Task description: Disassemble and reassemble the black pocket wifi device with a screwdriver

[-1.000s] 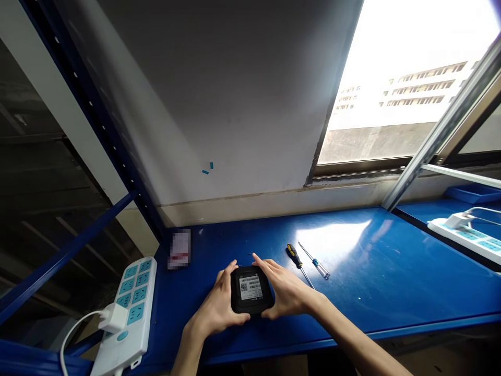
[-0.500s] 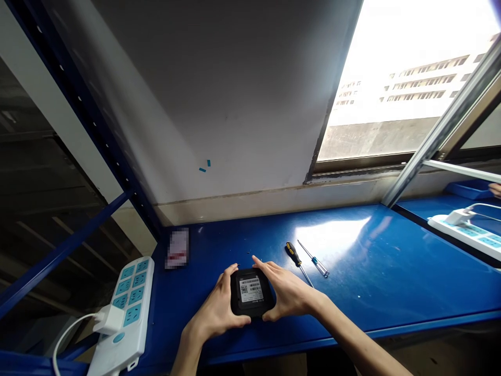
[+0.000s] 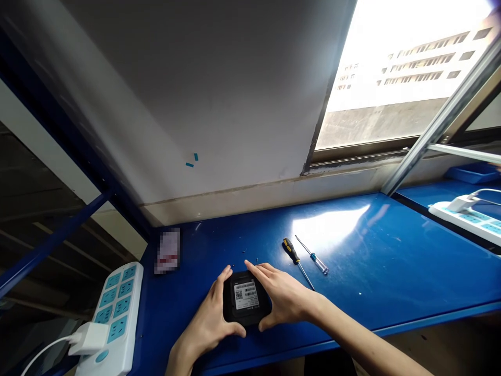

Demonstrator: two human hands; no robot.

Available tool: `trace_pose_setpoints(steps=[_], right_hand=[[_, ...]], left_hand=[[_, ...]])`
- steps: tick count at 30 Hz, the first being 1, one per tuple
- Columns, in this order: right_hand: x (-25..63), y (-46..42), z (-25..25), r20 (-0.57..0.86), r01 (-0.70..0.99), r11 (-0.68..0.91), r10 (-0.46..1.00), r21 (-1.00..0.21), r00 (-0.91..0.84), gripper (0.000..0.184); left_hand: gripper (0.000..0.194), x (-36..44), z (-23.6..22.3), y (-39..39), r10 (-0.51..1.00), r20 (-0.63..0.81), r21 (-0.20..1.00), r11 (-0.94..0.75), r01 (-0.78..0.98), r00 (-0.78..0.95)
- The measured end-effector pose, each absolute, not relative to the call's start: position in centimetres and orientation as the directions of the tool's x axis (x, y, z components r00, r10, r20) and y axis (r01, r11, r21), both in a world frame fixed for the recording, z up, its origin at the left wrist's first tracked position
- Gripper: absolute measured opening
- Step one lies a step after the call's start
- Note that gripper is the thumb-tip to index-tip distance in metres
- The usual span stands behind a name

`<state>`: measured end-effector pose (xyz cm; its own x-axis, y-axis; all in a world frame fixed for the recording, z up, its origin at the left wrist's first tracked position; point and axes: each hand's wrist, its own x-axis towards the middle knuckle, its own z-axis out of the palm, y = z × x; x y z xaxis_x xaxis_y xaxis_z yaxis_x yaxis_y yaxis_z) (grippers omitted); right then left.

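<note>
A black square electronic box with rounded corners (image 3: 247, 316) lies low in the head view, its white label with barcodes and a QR code (image 3: 246, 295) facing up. My left hand (image 3: 209, 318) grips its left side, thumb at the near edge and fingers at the far left corner. On the opposite side my right hand (image 3: 284, 292) grips it the same way. Just beyond the box are tiny screws (image 3: 257, 259). To the right lie a black and yellow screwdriver (image 3: 290, 251) and a clear-handled screwdriver with a blue collar (image 3: 319, 263).
The blue tabletop (image 3: 391, 261) runs back to a wall. On the left are a white power strip (image 3: 129, 318) with a plugged-in charger (image 3: 91, 338) and a blurred-out flat item (image 3: 167, 250). Another power strip (image 3: 465, 222) and a blue tray (image 3: 472, 173) stand at right.
My view has shifted slightly, so most of the scene sits further left. Both hands stay around the black box, which keeps its label up.
</note>
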<state>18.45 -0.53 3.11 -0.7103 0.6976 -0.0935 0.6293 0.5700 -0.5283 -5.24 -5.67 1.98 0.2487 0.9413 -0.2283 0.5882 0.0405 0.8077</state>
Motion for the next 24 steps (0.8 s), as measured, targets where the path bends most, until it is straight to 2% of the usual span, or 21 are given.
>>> trace_pose_setpoints(steps=[5,12,16,20,24], right_hand=[[17.9,-0.6,3.2,-0.145,0.658,0.545,0.703,-0.52,-0.696,0.148],[17.0,-0.5,1.5,-0.155,0.644,0.504,0.706,-0.575,-0.691,0.163],[16.5,-0.3,1.5,-0.162,0.639,0.52,0.69,-0.567,-0.705,0.164],[16.2,-0.2,1.9,-0.204,0.668,0.539,0.68,-0.513,-0.705,0.163],[16.6,-0.5,1.9,-0.201,0.663,0.54,0.677,-0.519,-0.708,0.161]], left_hand=[[0.129,-4.4,2.9,-5.2,0.925,-0.304,0.716,0.065,0.695,0.226],[0.129,-3.3,3.2,-4.5,0.926,-0.351,0.606,0.11,0.788,0.141],[0.127,-2.5,3.5,-3.9,0.919,-0.375,0.533,0.11,0.839,0.118],[0.122,-2.5,3.6,-3.7,0.915,-0.38,0.514,0.088,0.853,0.134],[0.113,-3.1,3.2,-4.3,0.931,-0.334,0.565,0.071,0.822,0.149]])
